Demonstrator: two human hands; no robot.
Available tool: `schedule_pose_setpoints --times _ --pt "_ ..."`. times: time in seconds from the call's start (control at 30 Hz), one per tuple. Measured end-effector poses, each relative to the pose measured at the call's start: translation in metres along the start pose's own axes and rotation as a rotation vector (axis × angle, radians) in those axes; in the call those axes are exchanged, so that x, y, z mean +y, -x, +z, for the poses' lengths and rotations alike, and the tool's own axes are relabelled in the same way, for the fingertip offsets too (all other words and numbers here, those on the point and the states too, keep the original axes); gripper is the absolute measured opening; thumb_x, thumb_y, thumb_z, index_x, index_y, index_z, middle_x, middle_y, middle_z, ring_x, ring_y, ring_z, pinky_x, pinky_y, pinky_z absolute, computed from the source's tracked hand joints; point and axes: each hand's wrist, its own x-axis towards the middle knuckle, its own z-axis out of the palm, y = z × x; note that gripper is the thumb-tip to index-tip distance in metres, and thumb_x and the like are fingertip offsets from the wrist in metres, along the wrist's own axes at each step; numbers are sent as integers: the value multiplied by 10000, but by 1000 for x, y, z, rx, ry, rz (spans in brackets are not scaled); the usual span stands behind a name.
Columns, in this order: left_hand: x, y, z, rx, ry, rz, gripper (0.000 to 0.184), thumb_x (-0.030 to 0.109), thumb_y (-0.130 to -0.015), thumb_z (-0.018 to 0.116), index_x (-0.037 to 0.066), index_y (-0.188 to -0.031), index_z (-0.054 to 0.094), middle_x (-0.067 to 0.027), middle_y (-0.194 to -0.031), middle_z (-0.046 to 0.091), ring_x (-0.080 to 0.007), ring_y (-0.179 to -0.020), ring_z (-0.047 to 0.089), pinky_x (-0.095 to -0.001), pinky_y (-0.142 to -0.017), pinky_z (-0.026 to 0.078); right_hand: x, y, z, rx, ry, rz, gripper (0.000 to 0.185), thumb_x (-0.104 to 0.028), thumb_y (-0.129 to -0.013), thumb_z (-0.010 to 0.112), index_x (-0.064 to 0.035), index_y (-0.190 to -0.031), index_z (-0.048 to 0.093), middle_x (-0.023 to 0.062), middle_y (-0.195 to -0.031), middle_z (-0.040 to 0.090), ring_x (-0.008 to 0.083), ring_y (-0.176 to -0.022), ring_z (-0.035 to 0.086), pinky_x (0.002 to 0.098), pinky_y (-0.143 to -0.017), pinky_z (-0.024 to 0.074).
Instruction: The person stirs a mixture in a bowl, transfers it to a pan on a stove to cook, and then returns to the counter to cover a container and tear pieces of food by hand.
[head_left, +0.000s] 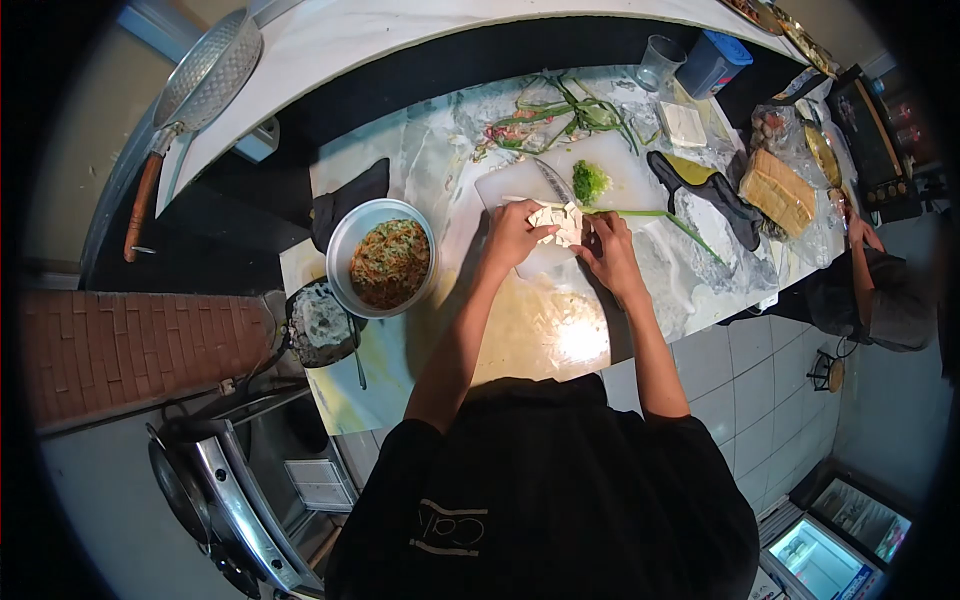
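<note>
My left hand (514, 236) and my right hand (612, 254) close in from both sides on a cluster of white cut pieces (562, 224), which look like diced tofu. The cluster is over a white cutting board (500, 184). Behind it a knife (550, 178) lies on the board, its handle end hidden. Chopped green onion (589, 182) forms a small heap on the board, and a long green onion stalk (672, 216) stretches from near my right hand off to the right.
A white bowl (338, 262) of shredded vegetable mix stands left, beside a floury black container (318, 325). Onion trimmings (585, 112) lie behind the board. To the right are a black cloth (728, 195), a bread loaf (777, 192) and a glass (661, 62). Another person (880, 290) stands far right.
</note>
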Motion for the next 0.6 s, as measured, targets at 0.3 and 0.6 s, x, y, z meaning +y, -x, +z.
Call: schedule_pose_setpoints --times 0.3,0.6 --pt "-3 0 -2 -28 93 -12 239 107 -780 696 -38 -960 632 -86 -829 680 -96 -665 626 -239 -581 479 -1 1 5 31 16 -65 380 -74 -695 711 -5 -1044 579 144 -951 536 323 -878 515 397 -792 415" --pt "28 0 -3 -45 96 -96 228 125 -805 680 -46 -944 622 -116 -819 674 -101 -692 623 -240 -599 481 -3 6 5 -5 26 -27 364 -108 -728 676 -40 -1067 562 145 -1005 501 328 -931 474 422 -812 379"
